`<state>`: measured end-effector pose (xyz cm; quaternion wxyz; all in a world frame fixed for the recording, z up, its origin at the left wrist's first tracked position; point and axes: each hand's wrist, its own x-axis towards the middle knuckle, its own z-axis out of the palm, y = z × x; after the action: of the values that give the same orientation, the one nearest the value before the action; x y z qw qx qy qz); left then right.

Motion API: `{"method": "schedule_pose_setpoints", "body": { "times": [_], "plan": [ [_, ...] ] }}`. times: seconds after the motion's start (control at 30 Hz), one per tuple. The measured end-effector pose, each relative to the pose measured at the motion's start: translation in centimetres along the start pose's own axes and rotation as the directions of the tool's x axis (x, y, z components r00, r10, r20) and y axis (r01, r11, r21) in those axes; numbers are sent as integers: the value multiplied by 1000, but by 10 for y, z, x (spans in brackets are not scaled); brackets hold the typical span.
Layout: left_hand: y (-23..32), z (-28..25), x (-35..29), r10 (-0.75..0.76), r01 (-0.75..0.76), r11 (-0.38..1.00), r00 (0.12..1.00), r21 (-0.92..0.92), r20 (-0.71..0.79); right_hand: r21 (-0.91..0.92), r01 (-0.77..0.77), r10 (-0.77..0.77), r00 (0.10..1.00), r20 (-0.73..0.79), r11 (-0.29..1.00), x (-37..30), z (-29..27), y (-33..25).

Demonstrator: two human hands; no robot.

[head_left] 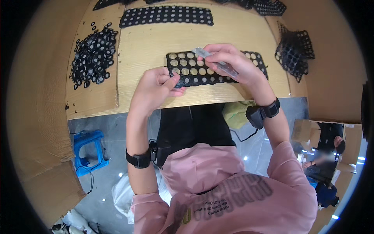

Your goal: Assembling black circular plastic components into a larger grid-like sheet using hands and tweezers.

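Observation:
A black sheet with rows of round holes lies near the table's front edge. Wood shows through most of its holes, while the nearest row is filled with dark rings with grey centres. At its near left corner my left hand is closed, thumb on top and fingers underneath. My right hand is above the sheet's right half, closed around a slim, flat grey tool whose exact kind I cannot make out. One end of that tool points to the far left, and my hand hides part of the sheet.
Left of the sheet lies a heap of small black rings on cardboard. Another perforated black sheet is at the back. Crumpled black mesh pieces lie at right. Cardboard walls flank the table; a blue stool stands on the floor.

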<state>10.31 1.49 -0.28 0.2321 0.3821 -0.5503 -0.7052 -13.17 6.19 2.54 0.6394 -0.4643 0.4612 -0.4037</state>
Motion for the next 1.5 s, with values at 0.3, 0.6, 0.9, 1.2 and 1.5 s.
{"method": "schedule_pose_setpoints", "body": {
  "times": [0.3,0.6,0.9,1.2,1.5],
  "plan": [
    [14,-5,-7,-215,213,967,977,144,-2,-122,51,-44,997,63,991,11,16,30],
    [9,-9,-2,-248,247,967,969,67,15,-225,-82,102,992,79,971,7,17,21],
    [1,-2,-9,-144,153,984,984,85,-109,-302,-9,36,996,84,953,10,18,26],
    [0,12,-15,-92,113,990,973,88,-213,-425,83,-54,995,79,901,10,21,32],
    [10,31,-14,-84,136,979,948,154,-308,-481,135,-136,990,32,866,11,26,35]
  ]
}}
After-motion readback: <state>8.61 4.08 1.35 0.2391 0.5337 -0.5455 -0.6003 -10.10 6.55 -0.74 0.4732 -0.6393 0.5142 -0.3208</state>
